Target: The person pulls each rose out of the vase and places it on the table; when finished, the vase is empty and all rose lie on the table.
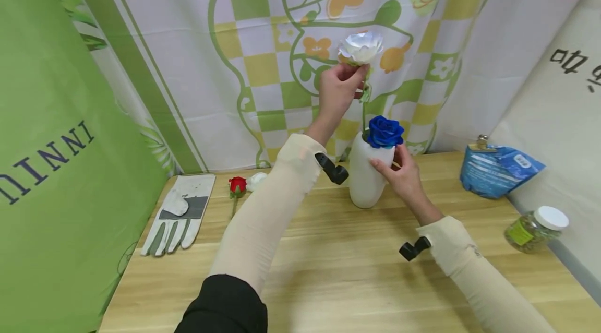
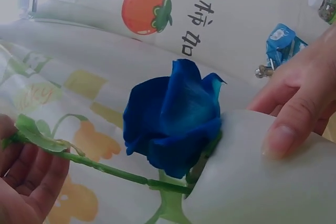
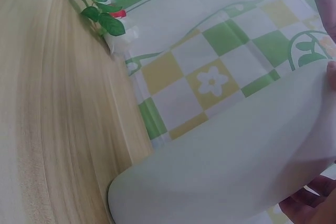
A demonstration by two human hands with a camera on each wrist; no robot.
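Two loose blooms, a red rose (image 1: pixel 237 185) and a smaller white one (image 1: pixel 256 181), lie at nine o'clock from the vase (image 1: pixel 366 176); the left sleeve (image 1: pixel 269 202) passes so close that a sideways swing of the forearm could brush them along the table (image 1: pixel 328 281). At twelve o'clock, over the vase mouth, stands the tall white flower (image 1: pixel 361 47). Its stem meets the rim beside the blue rose (image 1: pixel 386 132), and how deep it reaches is hidden. A push off its line could bend that thin stem, or catch the rose's petals and lift them from the mouth. The vase stands upright but looks narrow for its height, so a sideways pull on the flower could tip it if the steadying hand slackened. At three o'clock, well apart, the blue pouch (image 1: pixel 493 171) seems out of harm's way, as does the jar (image 1: pixel 537 228) at four.

As for grip, the left hand (image 1: pixel 340 90), at eleven o'clock from the vase, pinches the white flower's stem just under the bloom, its fingers curled in with little gap; how firmly they press cannot be told. The right hand (image 1: pixel 404 174), at three o'clock, grasps the vase's upper body, spread wide, thumb on the near side and fingers wrapping behind.
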